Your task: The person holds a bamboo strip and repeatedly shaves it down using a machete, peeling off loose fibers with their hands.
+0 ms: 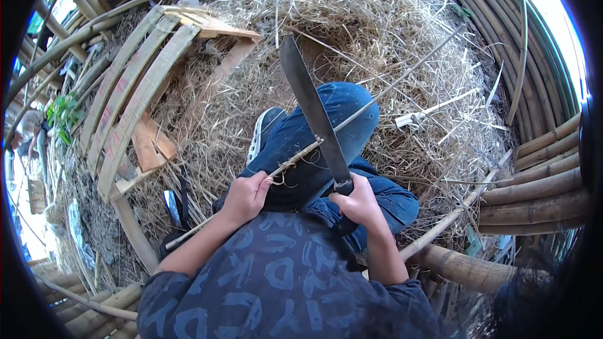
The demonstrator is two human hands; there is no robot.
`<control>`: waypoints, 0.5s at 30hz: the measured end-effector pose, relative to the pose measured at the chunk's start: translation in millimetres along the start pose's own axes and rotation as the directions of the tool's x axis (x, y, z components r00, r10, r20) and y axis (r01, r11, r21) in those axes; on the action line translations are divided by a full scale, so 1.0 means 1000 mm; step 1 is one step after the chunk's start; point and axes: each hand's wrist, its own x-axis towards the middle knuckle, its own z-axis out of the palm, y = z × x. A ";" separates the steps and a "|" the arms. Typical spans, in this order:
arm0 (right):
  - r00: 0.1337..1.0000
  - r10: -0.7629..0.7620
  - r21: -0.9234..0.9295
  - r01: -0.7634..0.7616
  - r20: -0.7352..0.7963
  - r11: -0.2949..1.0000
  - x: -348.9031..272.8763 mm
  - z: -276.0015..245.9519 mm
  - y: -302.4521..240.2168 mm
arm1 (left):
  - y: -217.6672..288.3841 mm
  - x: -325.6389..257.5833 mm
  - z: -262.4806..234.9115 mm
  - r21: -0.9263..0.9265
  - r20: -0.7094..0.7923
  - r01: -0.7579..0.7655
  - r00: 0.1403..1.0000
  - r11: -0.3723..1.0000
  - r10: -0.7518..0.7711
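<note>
Left hand point(247, 196) grips a slender, curl-shaved stick point(292, 162), right hand point(359, 202) a broad dark machete point(309, 97). Coarse straw point(352, 0) spreads towards bamboo walls point(531, 50)

A machete point(308, 97) is crossing a bamboo stick point(389, 87) over the person's knee point(352, 97). Straw point(377, 6) is lying ahead; a slatted wooden frame point(155, 81) is resting at left; bamboo poles point(534, 187) are running along the right.

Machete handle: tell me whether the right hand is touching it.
Touching. The head view shows the right hand wrapped around the black handle, with the blade extending beyond the grip.
</note>
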 end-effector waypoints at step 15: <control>0.995 0.085 0.085 -0.080 -0.060 0.993 0.004 -0.014 -0.008 | 0.001 0.004 0.000 -0.005 -0.020 0.024 1.000 1.000 -0.024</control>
